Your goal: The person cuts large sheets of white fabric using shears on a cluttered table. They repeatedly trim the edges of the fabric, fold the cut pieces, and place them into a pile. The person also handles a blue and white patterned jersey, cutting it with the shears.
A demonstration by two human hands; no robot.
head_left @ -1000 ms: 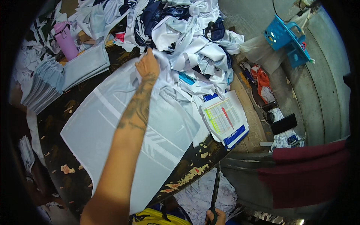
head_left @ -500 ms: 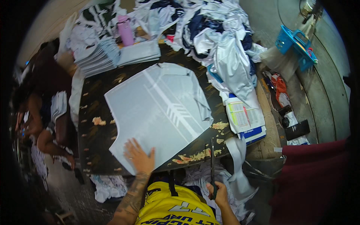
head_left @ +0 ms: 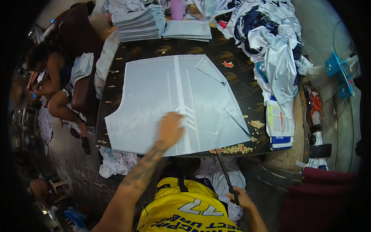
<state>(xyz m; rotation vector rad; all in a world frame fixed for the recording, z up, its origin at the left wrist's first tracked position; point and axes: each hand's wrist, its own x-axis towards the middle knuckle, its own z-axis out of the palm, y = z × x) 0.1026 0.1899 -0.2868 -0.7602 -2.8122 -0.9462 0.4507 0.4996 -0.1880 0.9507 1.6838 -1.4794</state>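
A grey-white fabric panel [head_left: 150, 92], cut like a shorts piece with a pale stripe and chevrons, lies spread on the dark table. Its right edge has small folded-over flaps. My left hand [head_left: 171, 128] is over the panel beside the chevrons, its fingers smeared by motion. Below the table's front edge, my right hand [head_left: 240, 198] grips a pair of long dark scissors [head_left: 224, 170] by the handles. Their blades point up toward the panel's lower edge and look nearly closed.
The worn dark table [head_left: 116, 83] holds folded grey stacks [head_left: 141, 24], a pink bottle [head_left: 177, 9], a cloth heap [head_left: 278, 50] and papers [head_left: 279, 121]. White cloth [head_left: 118, 162] hangs below. A blue basket [head_left: 340, 73] is at right. A person [head_left: 58, 79] sits at left.
The panel has turned to lie straighter, its stripe now nearly upright. My left hand moved from its lower left corner up and right to its middle. The scissors stay in my right hand.
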